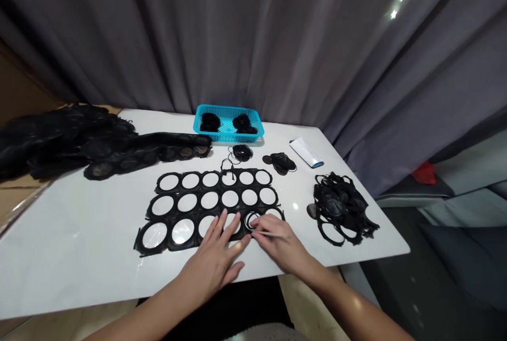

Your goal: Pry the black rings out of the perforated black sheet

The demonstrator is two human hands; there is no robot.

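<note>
A thin black rubber-like sheet (198, 201) with rows of round holes lies flat on the white table (79, 246). My left hand (216, 259) rests on its front row, fingers spread and holding nothing. At a hole near the front right, my right hand (282, 243) grips a thin, pale, stick-like tool (273, 234). The tip of that tool is hidden by my fingers. Right at those fingertips, a thin black ring (248, 219) sits in the hole; whether it is loose I cannot tell.
Behind the sheet lie a heap of black rings (242, 152) and some black discs (283, 163). A blue basket (229, 138) holds more rings. Holed black scraps (336, 206) are piled at right, near a white packet (304, 151). More black sheets (114, 148) are heaped at left.
</note>
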